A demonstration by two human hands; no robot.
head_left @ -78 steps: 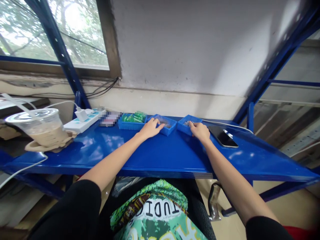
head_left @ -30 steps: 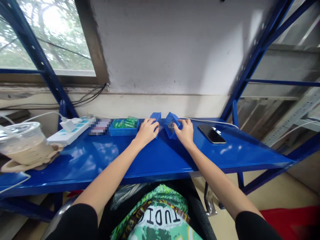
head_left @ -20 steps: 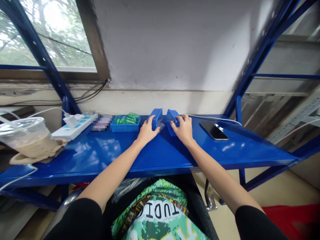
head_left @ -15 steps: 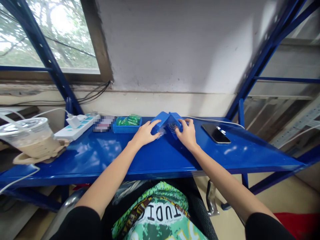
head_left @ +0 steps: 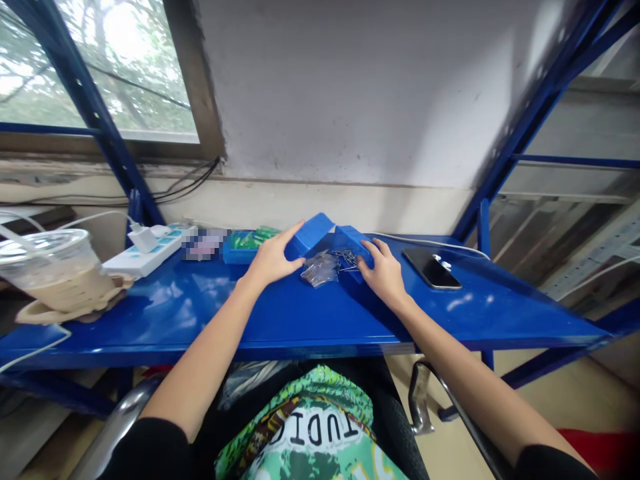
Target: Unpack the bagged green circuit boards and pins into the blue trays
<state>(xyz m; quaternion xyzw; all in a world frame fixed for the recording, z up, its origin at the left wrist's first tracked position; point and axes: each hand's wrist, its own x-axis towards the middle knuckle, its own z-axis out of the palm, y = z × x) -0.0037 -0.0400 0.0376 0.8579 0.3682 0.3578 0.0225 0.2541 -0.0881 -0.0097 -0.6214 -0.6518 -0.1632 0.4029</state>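
Note:
My left hand [head_left: 273,259] grips a small blue plastic bin [head_left: 311,235], tipped on its side above the blue table. In my right hand [head_left: 384,272] is a second blue bin [head_left: 353,239], also tilted, its upper edge close to the first. Between the two bins lies a clear plastic bag [head_left: 320,268] holding small items I cannot make out. Just right of the bag, a loose heap of thin metal pieces, like screws or pins [head_left: 346,259], spreads at the mouth of the right bin.
Left on the blue table [head_left: 300,320] stand a blue bin with green packets [head_left: 255,239], a white power strip [head_left: 150,253] and a drink cup in a carton holder [head_left: 60,273]. A phone [head_left: 433,269] with white earbuds [head_left: 443,262] lies right. Blue shelf posts rise at both sides.
Both bins have been tipped and drawn slightly apart. The clear bag and the metal pieces now show on the table between them. My left hand has shifted left.

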